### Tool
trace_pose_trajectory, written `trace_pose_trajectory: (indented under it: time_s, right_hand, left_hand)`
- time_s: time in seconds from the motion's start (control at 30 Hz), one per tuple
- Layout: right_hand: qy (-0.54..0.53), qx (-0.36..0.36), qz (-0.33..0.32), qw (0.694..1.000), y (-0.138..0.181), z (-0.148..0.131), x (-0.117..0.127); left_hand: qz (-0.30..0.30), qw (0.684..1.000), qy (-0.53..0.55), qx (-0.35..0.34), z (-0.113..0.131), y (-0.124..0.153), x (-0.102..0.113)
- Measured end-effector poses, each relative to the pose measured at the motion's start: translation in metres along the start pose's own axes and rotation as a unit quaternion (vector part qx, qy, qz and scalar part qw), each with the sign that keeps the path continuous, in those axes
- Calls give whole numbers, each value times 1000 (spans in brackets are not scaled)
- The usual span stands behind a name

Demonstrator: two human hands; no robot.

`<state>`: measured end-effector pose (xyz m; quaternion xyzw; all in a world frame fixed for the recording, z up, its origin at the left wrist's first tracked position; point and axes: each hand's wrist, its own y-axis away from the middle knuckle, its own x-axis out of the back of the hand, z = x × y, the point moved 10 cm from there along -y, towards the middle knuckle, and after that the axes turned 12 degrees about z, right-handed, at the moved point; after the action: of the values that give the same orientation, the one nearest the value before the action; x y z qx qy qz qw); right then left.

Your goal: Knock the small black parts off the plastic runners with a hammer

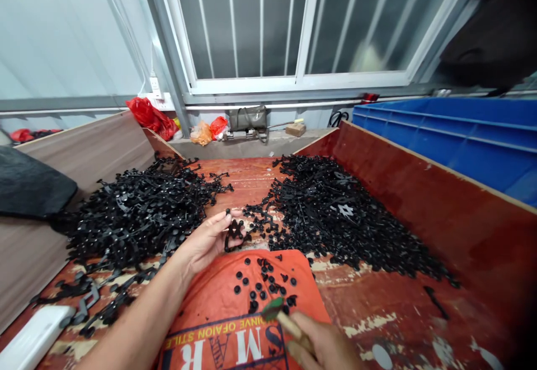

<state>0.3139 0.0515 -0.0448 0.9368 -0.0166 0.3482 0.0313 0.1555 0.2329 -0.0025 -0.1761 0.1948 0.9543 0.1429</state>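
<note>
My left hand [205,241] is closed around a small black plastic part [235,229] with knobbed ends, above the far edge of an orange-red printed bag [210,292]. Its exact kind does not show. In my right hand [325,339], at the bottom, is a short wooden-handled tool [295,328] with a green head. Motion blurs that head, so I cannot tell what kind of tool it is. Small round black plugs [263,287] lie scattered on the bag, close to the tool and apart from my left hand.
Big heaps of black plastic parts lie to the left [134,213] and right [331,213]. Wooden boards [423,202] wall the worn red table. Beyond the right board stands a blue crate [461,135]. A white object [37,336] occupies the lower left; plastic bags [151,118] sit behind.
</note>
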Motion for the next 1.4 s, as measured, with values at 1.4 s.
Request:
trace_pose_trajectory:
  time_s: [1.4]
  right_hand:
    - [11, 257, -6, 966, 2, -128, 3]
  left_hand:
    - [48, 993, -95, 52, -54, 129, -7]
